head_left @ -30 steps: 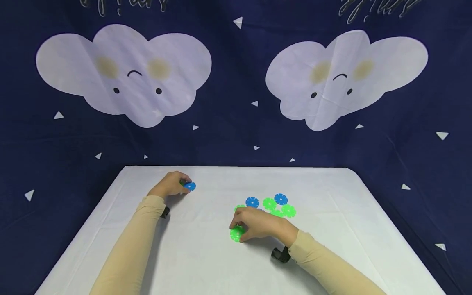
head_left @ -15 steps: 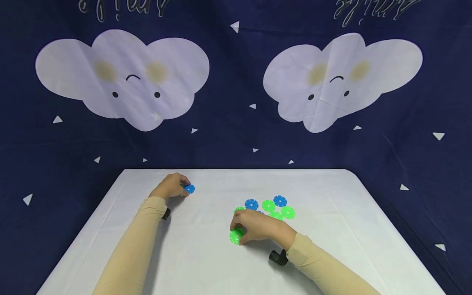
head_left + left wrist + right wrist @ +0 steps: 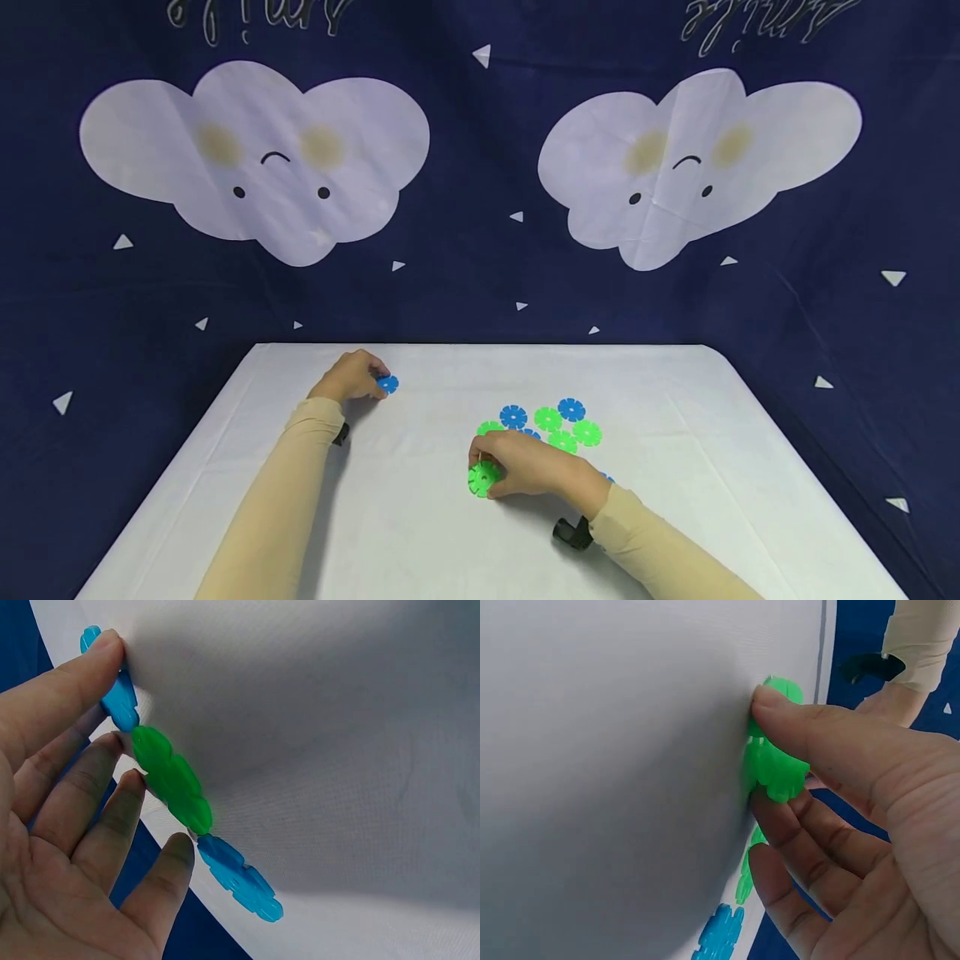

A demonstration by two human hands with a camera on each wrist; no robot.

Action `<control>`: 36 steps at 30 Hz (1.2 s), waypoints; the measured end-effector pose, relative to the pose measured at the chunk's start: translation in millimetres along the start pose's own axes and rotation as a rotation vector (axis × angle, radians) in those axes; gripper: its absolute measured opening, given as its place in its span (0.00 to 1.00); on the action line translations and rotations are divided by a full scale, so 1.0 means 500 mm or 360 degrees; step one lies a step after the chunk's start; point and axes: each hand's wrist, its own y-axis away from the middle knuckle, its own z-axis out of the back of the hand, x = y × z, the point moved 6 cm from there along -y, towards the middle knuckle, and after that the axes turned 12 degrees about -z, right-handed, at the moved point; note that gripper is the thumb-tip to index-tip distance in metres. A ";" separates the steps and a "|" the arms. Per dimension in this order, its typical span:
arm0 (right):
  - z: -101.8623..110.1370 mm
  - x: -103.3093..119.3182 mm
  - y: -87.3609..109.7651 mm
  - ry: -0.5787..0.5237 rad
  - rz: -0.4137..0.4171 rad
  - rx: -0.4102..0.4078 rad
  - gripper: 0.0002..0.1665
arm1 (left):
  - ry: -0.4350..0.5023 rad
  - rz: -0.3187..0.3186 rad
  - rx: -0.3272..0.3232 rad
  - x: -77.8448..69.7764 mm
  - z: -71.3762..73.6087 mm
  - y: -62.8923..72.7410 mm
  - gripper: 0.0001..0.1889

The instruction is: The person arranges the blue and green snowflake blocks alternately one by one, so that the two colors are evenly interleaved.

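The left hand (image 3: 348, 379) pinches a blue disc (image 3: 124, 706) between thumb and finger, at about three o'clock from the hand in the head view. In the left wrist view the thumb tip lies on that disc's near face. A green disc (image 3: 172, 784) sits at five o'clock from it, and a second blue disc (image 3: 240, 879) at five o'clock from the green: three in a row, two blue and one green. The other fingers are spread beside the row; I cannot tell whether they touch it.

The right hand (image 3: 528, 462) has thumb and finger clamped on a bright green piece (image 3: 480, 481), between eight and nine o'clock from the hand. Whether it is one disc or two overlapping, I cannot tell.

On the white table (image 3: 420, 533), at about one o'clock from the right hand, lie four green discs (image 3: 587, 432) and three blue discs (image 3: 572, 409), some partly hidden by the hand. A blue sliver (image 3: 607, 477) shows just past the wrist, at about three o'clock.
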 end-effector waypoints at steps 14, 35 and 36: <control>0.004 -0.003 0.009 -0.0023 0.0033 -0.0045 0.22 | 0.0020 0.0030 -0.0014 -0.011 0.004 -0.004 0.23; 0.003 -0.018 0.013 -0.0133 -0.0002 -0.0052 0.25 | 0.0039 0.0017 -0.0022 -0.006 0.003 -0.013 0.22; 0.004 -0.018 0.012 -0.0134 0.0002 -0.0052 0.25 | 0.0038 0.0016 -0.0026 -0.005 0.003 -0.012 0.22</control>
